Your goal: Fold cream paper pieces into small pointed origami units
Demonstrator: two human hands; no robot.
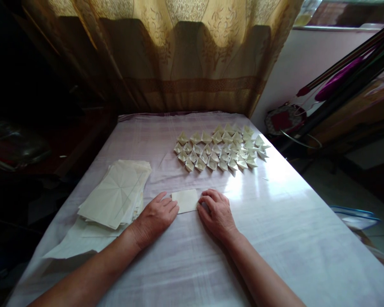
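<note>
A small folded piece of cream paper (186,201) lies flat on the table between my two hands. At its left edge, the fingers of my left hand (158,215) are bent slightly and hold the paper down. The curled fingers and thumb of my right hand (216,211) hold its right edge. Left of my left hand is a stack of square cream sheets (117,194), the top one marked with creases that meet at its centre. Beyond the paper, several small folded paper boats (213,155) stand close together in rows.
A pale checked cloth covers the table (275,256). Under the stack, a larger white sheet (72,243) has a raised edge. A patterned gold curtain (192,59) hangs at the table's far edge. A blue-edged item (355,215) sits beyond the right edge.
</note>
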